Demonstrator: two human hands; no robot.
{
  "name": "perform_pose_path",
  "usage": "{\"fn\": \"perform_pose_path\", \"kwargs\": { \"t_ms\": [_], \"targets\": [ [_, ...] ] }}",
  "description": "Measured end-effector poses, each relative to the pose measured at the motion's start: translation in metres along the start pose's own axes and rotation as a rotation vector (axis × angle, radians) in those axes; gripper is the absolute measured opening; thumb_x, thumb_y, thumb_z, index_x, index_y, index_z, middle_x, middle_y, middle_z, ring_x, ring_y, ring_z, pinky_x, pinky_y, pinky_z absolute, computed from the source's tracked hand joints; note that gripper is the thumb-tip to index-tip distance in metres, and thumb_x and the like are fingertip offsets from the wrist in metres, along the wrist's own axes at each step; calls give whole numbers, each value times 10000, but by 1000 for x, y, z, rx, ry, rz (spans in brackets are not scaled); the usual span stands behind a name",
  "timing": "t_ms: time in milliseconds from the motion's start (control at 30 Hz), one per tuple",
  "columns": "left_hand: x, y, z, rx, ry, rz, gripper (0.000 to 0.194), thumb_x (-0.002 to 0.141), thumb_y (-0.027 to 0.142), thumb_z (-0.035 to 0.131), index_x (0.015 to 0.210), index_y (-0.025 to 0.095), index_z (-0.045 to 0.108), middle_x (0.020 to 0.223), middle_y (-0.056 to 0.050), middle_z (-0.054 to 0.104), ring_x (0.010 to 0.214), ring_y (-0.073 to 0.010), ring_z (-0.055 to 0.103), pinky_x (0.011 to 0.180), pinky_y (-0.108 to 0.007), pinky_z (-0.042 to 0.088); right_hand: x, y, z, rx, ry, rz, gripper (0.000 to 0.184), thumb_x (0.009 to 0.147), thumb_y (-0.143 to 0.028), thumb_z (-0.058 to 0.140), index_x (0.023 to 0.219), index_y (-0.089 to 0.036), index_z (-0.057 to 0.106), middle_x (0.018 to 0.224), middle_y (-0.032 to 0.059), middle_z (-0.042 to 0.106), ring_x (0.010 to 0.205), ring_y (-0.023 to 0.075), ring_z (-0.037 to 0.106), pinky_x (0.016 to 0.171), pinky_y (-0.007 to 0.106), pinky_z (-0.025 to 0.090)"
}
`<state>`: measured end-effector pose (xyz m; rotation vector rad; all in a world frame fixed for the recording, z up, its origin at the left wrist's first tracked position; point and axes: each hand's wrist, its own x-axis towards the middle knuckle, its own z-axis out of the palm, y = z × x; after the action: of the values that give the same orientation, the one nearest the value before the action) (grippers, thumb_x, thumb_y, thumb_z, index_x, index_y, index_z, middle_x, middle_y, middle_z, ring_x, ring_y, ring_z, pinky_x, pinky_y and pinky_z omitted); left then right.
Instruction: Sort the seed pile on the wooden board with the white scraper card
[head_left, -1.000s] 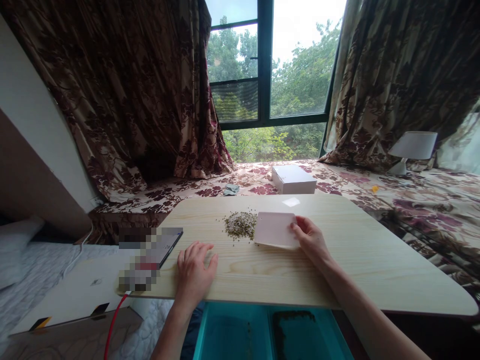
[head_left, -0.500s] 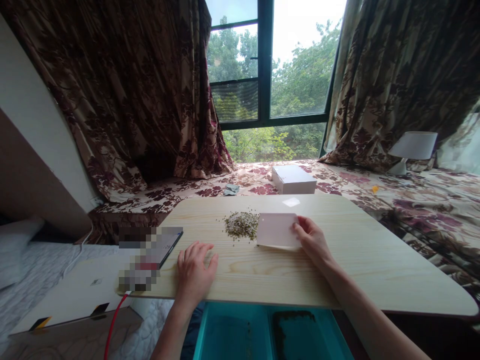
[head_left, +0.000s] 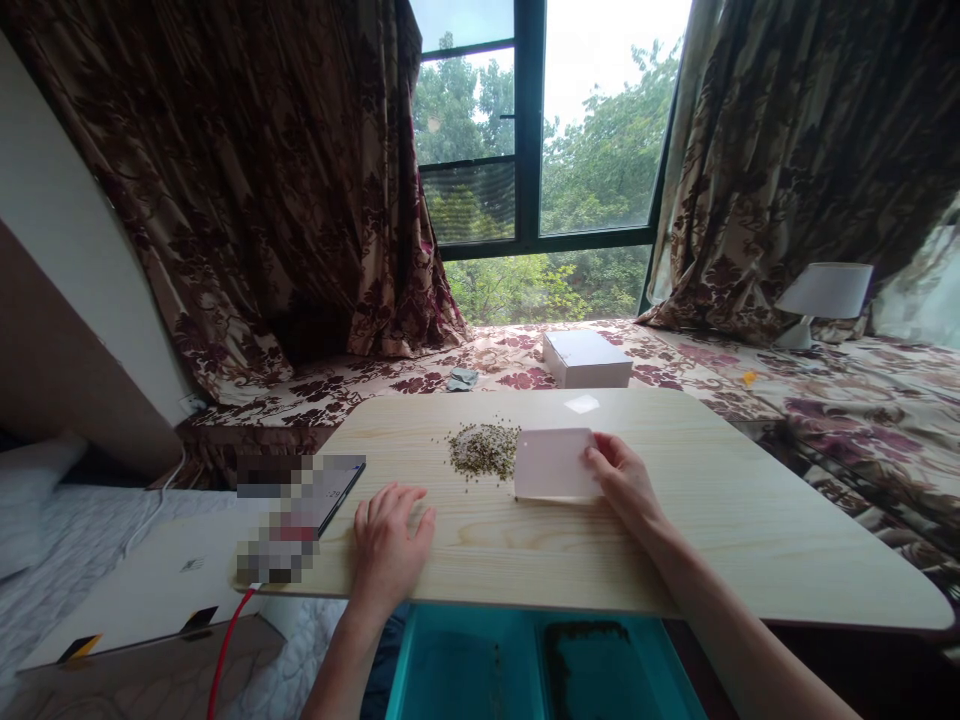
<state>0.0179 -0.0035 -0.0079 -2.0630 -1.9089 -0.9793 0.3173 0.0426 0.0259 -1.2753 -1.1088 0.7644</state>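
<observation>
A flat whitish plastic card [head_left: 555,464] is pinched at its right edge by my right hand [head_left: 621,478], thumb on top. Its left edge meets the right side of a mixed pile of small white and greenish-brown grains [head_left: 482,449] on the pale wooden table [head_left: 720,540]. My left hand [head_left: 394,535] lies palm down on the table near its front edge, fingers stretched out and holding nothing. Below the table's front edge is a turquoise tray [head_left: 544,660] with two compartments; dark grains lie in the right one, a few specks in the left.
At the table's left sits a phone [head_left: 341,490], partly blurred out, with a red cable [head_left: 225,645]. Behind the table, a white box [head_left: 587,358], a grey-green cloth [head_left: 462,379] and a lamp [head_left: 825,295] stand on the patterned window seat. A white board [head_left: 150,570] lies lower left.
The card's lower edge has tilted slightly toward me while staying beside the pile. My left hand has stayed in place.
</observation>
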Motion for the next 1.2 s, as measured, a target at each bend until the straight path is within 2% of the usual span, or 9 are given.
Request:
{"fn": "perform_pose_path", "kwargs": {
  "t_ms": [267,567,700,867,933,1033,1200],
  "targets": [
    [0,-1,1,1,11,5,229,808,308,503,958,222,653,1056,-65,670,1090,-257,539,985,-447,346,-1,1,1,-29,-42,-16,289,679,-364,567,897,-178,606,844,64,691,764,206,621,611,292,470],
    [0,-3,3,-3,8,4,221,814,310,499,961,230,643,1063,-53,671,1096,-250,532,987,-433,337,-2,0,1,-54,-199,-6,299,659,-357,583,888,-171,629,897,71,685,803,216,610,692,318,463],
    [0,-4,3,-5,-1,5,223,809,314,503,959,231,645,1058,-53,671,1095,-251,531,988,-434,336,-2,-7,-8,-81,-350,62,325,654,-375,605,904,-171,646,855,51,681,746,199,593,649,300,445],
    [0,-3,3,-6,5,6,221,801,305,507,952,231,650,1050,-55,674,1086,-246,536,988,-422,343,-9,-31,-25,-90,-653,202,303,643,-390,666,851,-170,679,775,33,672,674,174,577,576,260,420],
    [0,-2,2,-5,6,4,222,797,301,509,954,233,650,1050,-54,675,1087,-246,536,988,-420,345,-11,-39,-30,-82,-685,225,281,635,-378,682,823,-170,687,754,30,669,663,170,575,565,252,415],
    [0,-2,2,-5,5,-1,222,791,298,511,950,237,653,1053,-52,675,1083,-245,538,987,-425,345,-7,-41,-31,-35,-550,181,299,628,-376,688,844,-170,687,762,34,677,648,165,579,559,254,419],
    [1,-2,2,-6,3,0,220,793,296,511,950,236,653,1043,-49,678,1080,-240,539,990,-425,343,9,-18,-18,65,-84,55,375,622,-386,669,925,-165,652,785,49,688,654,167,597,570,273,453]
  ]
}}
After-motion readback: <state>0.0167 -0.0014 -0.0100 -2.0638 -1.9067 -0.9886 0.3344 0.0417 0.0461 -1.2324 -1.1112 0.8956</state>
